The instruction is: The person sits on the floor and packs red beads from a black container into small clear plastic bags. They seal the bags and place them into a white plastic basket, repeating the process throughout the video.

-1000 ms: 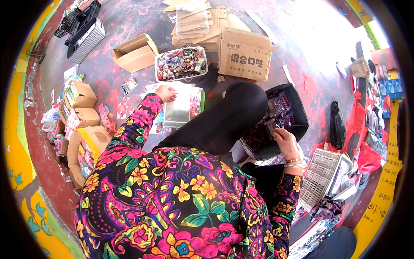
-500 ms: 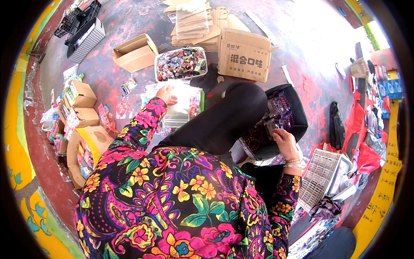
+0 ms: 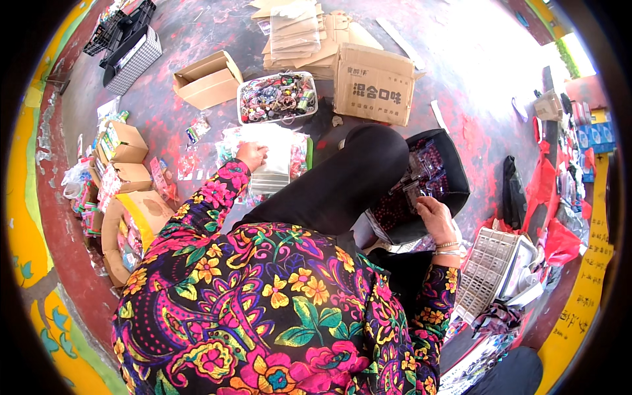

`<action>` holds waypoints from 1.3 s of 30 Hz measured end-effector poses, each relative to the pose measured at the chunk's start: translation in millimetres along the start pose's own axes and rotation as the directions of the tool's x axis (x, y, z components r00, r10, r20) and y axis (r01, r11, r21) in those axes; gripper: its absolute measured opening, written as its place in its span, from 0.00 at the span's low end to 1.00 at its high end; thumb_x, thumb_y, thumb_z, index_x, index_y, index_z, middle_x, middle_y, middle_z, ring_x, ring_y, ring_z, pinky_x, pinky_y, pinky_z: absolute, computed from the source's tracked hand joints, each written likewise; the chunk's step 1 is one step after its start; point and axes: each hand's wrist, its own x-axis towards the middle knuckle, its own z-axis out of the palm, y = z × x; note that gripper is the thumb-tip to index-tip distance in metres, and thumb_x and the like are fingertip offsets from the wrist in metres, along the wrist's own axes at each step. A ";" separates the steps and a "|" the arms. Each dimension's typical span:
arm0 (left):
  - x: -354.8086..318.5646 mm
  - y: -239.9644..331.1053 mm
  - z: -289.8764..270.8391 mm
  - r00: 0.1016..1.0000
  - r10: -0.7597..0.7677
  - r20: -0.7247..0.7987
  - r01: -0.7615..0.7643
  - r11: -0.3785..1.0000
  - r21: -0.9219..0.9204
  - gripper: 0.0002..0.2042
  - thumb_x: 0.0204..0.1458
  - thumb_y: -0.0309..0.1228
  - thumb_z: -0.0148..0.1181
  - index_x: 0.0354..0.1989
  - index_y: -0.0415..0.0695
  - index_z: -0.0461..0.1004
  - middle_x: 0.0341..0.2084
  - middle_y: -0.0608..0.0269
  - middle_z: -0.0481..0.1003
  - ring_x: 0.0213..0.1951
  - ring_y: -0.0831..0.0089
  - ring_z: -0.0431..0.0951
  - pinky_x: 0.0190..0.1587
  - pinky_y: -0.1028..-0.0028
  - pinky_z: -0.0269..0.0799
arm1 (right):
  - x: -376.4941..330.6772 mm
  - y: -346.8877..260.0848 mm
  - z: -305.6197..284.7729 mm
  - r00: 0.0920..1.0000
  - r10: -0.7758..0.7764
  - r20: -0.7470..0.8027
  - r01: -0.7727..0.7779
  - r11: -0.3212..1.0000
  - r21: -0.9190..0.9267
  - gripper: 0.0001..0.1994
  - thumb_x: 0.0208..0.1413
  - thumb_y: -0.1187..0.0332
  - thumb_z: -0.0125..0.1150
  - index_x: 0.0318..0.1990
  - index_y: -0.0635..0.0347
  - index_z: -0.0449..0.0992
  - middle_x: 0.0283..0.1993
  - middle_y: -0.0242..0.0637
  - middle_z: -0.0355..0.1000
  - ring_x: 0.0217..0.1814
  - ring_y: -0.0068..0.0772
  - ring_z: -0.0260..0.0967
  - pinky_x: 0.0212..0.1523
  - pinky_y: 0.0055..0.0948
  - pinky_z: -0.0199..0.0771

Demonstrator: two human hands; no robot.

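My left hand (image 3: 251, 155) lies on a stack of clear plastic zip bags (image 3: 271, 179) in front of my bent leg. Its fingers are curled in at the stack's edge, closed on a bag, though the fingertips are partly hidden. To the right stands a black open box (image 3: 451, 168) holding several small clear packets with dark, reddish contents (image 3: 424, 166). My right hand (image 3: 436, 218) is at the box's near edge, thumb and fingers pinched together on a small clear packet (image 3: 411, 192).
A white basket of colourful hair ties (image 3: 276, 99) stands beyond the bags, between an open carton (image 3: 208, 80) and a closed cardboard box (image 3: 372, 84). Flattened cardboard (image 3: 296, 39) lies behind. Cartons (image 3: 125, 145) line the left; a grey plastic crate (image 3: 486, 273) stands at right.
My left hand has shifted slightly left and down over the bags, and its fingers have curled from spread to closed. The right hand stays at the black box.
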 end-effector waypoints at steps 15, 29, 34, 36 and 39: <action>-17.1 26.3 10.5 0.977 -0.205 -0.062 0.182 0.947 -0.265 0.16 0.59 0.40 0.40 0.48 0.43 0.66 0.20 0.56 0.73 0.17 0.70 0.74 0.20 0.74 0.72 | -1.2 -1.3 1.6 1.000 -0.003 -0.005 0.003 1.000 -0.002 0.12 0.49 0.65 0.56 0.38 0.62 0.76 0.31 0.46 0.74 0.34 0.40 0.73 0.38 0.31 0.70; -12.3 2.4 1.7 0.946 0.324 -0.024 -0.285 0.864 0.415 0.10 0.48 0.33 0.55 0.30 0.39 0.77 0.24 0.56 0.77 0.29 0.67 0.77 0.35 0.67 0.71 | -0.8 -5.4 2.9 1.000 -0.012 0.010 0.012 1.000 0.000 0.12 0.49 0.65 0.56 0.38 0.62 0.76 0.31 0.47 0.74 0.36 0.43 0.73 0.39 0.32 0.70; -14.9 13.6 8.0 0.997 -0.045 -0.067 0.049 0.997 0.060 0.12 0.51 0.35 0.54 0.32 0.39 0.76 0.20 0.58 0.75 0.22 0.70 0.76 0.26 0.71 0.71 | -2.1 -10.3 1.4 1.000 -0.022 0.011 0.022 0.999 -0.039 0.12 0.49 0.65 0.56 0.38 0.62 0.76 0.32 0.47 0.74 0.37 0.43 0.73 0.40 0.33 0.70; -15.5 19.3 11.3 0.991 -0.089 -0.100 0.088 0.996 -0.009 0.13 0.54 0.36 0.51 0.33 0.39 0.75 0.18 0.59 0.74 0.20 0.71 0.75 0.24 0.73 0.71 | -2.5 -10.3 1.3 1.000 -0.029 0.010 0.029 0.999 -0.041 0.12 0.49 0.65 0.56 0.38 0.62 0.76 0.32 0.47 0.74 0.37 0.43 0.73 0.40 0.33 0.70; -11.2 15.1 11.1 0.987 -0.107 -0.118 0.109 0.994 0.012 0.14 0.57 0.38 0.47 0.37 0.39 0.73 0.17 0.60 0.73 0.16 0.71 0.74 0.21 0.73 0.71 | -2.0 -10.3 2.3 1.000 -0.025 0.011 0.026 0.999 -0.030 0.12 0.49 0.65 0.56 0.37 0.62 0.76 0.32 0.47 0.74 0.37 0.44 0.73 0.40 0.33 0.70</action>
